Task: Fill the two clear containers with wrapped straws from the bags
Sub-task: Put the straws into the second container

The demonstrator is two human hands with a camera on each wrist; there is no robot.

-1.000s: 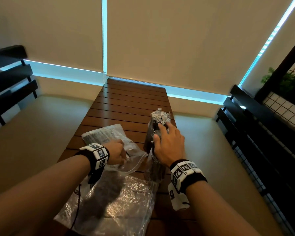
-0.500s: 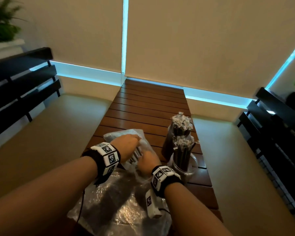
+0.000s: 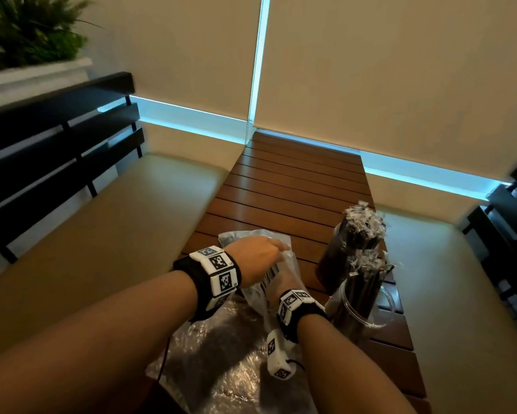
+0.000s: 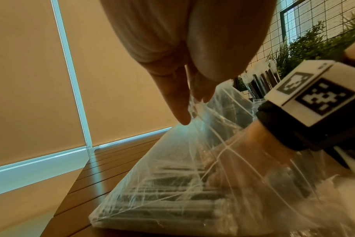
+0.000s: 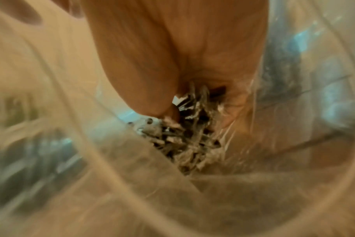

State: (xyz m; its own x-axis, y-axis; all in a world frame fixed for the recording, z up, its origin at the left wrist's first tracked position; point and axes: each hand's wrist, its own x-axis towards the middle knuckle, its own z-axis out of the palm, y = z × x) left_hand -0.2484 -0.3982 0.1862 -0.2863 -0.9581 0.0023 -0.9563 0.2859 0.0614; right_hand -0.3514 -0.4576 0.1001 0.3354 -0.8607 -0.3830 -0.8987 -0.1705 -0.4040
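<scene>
Two clear containers stand at the table's right edge: the far container point(image 3: 340, 258) is packed with dark wrapped straws, the near container point(image 3: 361, 309) holds a looser bunch. A clear plastic bag of straws point(image 3: 281, 264) lies in the middle of the table. My left hand point(image 3: 260, 252) pinches the bag's upper rim point(image 4: 192, 109) and lifts it. My right hand point(image 3: 284, 282) is inside the bag up to the wrist. In the right wrist view its fingers curl round a bundle of wrapped straws point(image 5: 192, 128).
A second, crinkled plastic bag point(image 3: 221, 369) lies near the table's front edge under my forearms. The slatted wooden table point(image 3: 296, 180) runs to the blinds. Cushioned benches with black rails flank it on both sides. A planter point(image 3: 27, 40) stands at the back left.
My right hand left the far container and went into the bag, where it now grips straws. My left hand shifted to the bag's rim and raised it. The view turned left.
</scene>
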